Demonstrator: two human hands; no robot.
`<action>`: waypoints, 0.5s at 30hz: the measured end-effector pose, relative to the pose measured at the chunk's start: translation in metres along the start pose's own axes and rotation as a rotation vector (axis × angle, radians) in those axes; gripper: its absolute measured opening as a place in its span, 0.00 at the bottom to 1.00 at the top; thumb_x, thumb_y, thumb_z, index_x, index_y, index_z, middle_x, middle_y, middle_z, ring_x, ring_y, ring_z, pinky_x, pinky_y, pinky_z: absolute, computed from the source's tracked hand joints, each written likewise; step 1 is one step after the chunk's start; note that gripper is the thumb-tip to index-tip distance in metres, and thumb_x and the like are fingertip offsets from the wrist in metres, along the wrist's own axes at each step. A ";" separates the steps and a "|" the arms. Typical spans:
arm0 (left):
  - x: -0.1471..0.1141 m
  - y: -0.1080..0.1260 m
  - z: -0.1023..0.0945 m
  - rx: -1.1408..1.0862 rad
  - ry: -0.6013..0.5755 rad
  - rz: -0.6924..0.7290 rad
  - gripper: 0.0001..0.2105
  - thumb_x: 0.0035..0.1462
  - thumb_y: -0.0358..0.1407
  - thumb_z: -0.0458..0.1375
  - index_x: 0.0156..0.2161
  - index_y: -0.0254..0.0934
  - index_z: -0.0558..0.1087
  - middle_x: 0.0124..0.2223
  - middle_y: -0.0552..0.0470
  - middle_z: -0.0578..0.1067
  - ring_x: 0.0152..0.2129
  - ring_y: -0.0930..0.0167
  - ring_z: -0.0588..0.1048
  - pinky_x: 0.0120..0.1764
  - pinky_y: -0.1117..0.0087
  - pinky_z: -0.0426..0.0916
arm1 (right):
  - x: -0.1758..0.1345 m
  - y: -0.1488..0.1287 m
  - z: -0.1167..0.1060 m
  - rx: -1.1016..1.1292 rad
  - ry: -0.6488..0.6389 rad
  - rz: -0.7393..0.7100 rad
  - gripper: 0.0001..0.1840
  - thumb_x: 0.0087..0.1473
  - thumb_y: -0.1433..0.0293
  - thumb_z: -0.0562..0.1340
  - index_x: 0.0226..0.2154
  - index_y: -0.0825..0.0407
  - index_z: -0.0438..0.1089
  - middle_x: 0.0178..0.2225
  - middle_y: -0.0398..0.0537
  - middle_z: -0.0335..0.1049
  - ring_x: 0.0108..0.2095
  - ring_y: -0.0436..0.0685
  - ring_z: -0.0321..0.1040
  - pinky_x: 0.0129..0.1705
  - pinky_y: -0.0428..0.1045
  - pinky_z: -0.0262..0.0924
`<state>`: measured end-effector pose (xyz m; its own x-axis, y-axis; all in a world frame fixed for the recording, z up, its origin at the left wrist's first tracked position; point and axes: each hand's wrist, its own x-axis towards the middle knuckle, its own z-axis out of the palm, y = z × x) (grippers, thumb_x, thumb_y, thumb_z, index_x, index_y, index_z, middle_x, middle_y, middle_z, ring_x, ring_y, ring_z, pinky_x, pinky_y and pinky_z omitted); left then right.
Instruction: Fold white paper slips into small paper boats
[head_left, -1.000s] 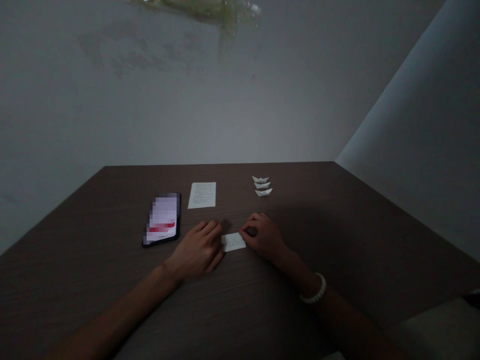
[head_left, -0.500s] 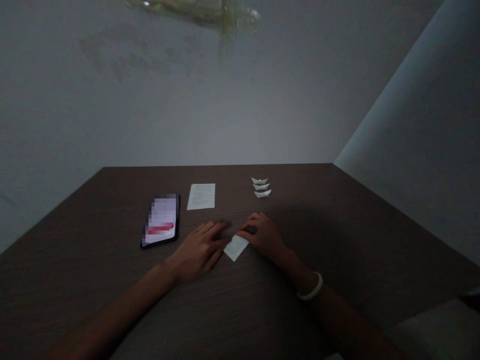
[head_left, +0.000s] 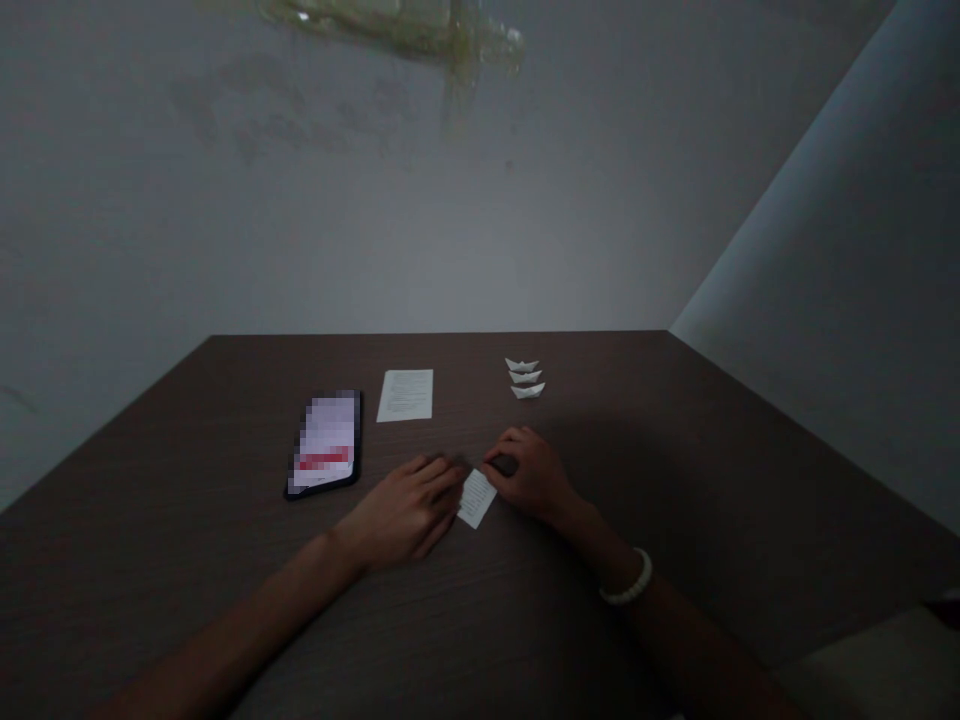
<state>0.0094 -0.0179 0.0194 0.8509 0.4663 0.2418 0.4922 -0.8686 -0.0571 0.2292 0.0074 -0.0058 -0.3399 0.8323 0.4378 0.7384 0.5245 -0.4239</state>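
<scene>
Because left hand and right hand partly hide the slip, I cannot tell whether either grip pinches it

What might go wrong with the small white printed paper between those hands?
The small white printed paper might crease or slip, since the bare left hand and bare right hand crowd its edges. The black-edged rectangular phone might get nudged, lying near the left hand.

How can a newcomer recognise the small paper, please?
On the brown table, look between the left hand and the right hand. There lies the small printed paper, smaller than the white sheet beyond and not boat-shaped like the three paper boats.
</scene>
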 end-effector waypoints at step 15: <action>-0.004 0.001 0.007 -0.165 0.075 0.070 0.13 0.62 0.30 0.48 0.46 0.32 0.72 0.46 0.44 0.76 0.46 0.63 0.71 0.48 0.58 0.68 | 0.000 0.002 -0.009 0.091 -0.139 -0.115 0.06 0.50 0.66 0.66 0.33 0.50 0.74 0.36 0.46 0.68 0.38 0.54 0.64 0.45 0.51 0.58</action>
<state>0.0081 -0.0193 0.0121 0.8628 0.3957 0.3148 0.3907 -0.9169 0.0816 0.2361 0.0069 0.0001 -0.5010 0.7794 0.3762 0.6366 0.6263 -0.4500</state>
